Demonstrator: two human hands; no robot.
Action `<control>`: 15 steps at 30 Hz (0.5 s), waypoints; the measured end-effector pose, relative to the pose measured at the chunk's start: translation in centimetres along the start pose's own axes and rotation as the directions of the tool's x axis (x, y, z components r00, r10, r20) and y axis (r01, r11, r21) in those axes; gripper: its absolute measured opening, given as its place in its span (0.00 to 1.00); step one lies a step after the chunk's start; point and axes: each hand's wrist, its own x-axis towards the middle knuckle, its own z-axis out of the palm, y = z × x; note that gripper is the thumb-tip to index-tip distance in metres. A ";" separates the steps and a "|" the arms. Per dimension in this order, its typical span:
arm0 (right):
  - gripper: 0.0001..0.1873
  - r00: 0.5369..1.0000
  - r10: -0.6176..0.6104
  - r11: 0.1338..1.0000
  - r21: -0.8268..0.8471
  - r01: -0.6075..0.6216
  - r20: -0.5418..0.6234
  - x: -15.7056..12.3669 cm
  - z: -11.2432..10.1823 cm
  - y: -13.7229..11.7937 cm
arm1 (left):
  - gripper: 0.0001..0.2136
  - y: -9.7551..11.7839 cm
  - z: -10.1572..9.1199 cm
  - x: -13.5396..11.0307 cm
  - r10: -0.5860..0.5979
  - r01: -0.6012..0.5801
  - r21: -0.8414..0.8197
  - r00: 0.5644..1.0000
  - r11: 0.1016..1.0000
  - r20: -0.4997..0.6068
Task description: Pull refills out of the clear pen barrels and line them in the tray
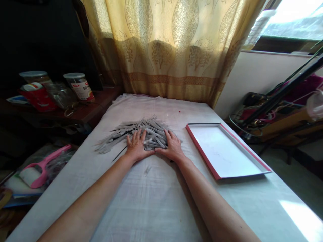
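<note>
A loose heap of thin, translucent grey sticks [153, 126], some of them black, lies on the cloth-covered table; their exact kind is too small to make out. My left hand [136, 147] rests on the near left part of the heap, fingers spread. On its near right side lies my right hand [173, 148], also with fingers apart. The two thumbs almost meet at the heap's front edge, and neither hand grips anything. A slim black stick [119, 154] pokes out beside my left wrist. Closer to me is a small clear piece [148, 170].
A shallow white box lid with red sides [202, 153] lies to the right. Tiny red bit [179, 111] sits farther back. At left, jars [80, 88] stand on a dark cabinet, above a pink-handled item [45, 166]. A curtain [161, 50] hangs behind the table [131, 208].
</note>
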 end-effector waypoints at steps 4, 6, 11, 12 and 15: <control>0.54 0.996 -0.074 0.996 0.051 0.071 0.055 -1.1 -1.4 2.0 | 0.51 -2.5 -1.6 -1.4 0.153 -0.149 -0.059 0.986 0.987 0.070; 0.50 0.995 -0.095 0.990 0.105 0.094 0.006 -1.6 -2.0 3.4 | 0.44 -4.6 -3.0 -1.8 0.262 -0.254 -0.137 0.964 0.958 0.049; 0.35 0.981 0.027 0.972 0.236 0.019 -0.191 -0.9 -1.9 6.4 | 0.29 -10.5 -5.9 0.8 0.184 -0.229 -0.239 0.963 0.943 -0.198; 0.35 0.971 0.064 0.966 0.258 -0.003 -0.229 -0.6 -1.6 6.8 | 0.30 -11.6 -6.1 1.8 0.116 -0.173 -0.249 0.967 0.953 -0.227; 0.34 0.944 0.125 0.956 0.292 -0.032 -0.306 0.2 -1.0 7.5 | 0.38 -14.1 -5.8 4.6 0.015 -0.071 -0.267 0.978 0.961 -0.206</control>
